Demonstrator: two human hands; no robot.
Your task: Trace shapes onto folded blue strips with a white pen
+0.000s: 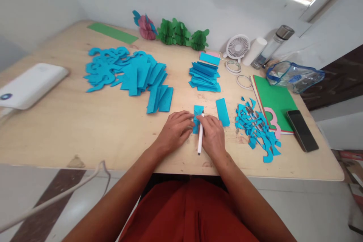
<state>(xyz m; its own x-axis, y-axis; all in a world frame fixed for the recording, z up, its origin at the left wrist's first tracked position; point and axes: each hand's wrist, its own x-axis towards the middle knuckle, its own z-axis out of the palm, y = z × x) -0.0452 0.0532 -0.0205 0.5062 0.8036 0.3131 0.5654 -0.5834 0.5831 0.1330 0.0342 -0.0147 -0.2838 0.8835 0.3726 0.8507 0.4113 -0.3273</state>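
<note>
In front of me lies a small blue paper strip (198, 109) with a crease or outline too small to make out. At its left edge is my left hand (177, 130), fingers bent and closed on the paper. My right hand (213, 134) covers its right side and grips a white marker (200, 138), which slants across the strip. The marker's dark upper end lies over the paper. Another blue paper rectangle (222, 112) rests just right of my right hand. My fingers partly hide the strip.
Blue cut-out curls (103, 68), folded blue papers (141, 73) and a blue stack (204, 77) lie beyond. Blue scraps (255, 126), a green sheet (275, 94) and a phone (302, 130) are right. A white power bank (34, 83) sits left; a small fan (238, 47) stands behind.
</note>
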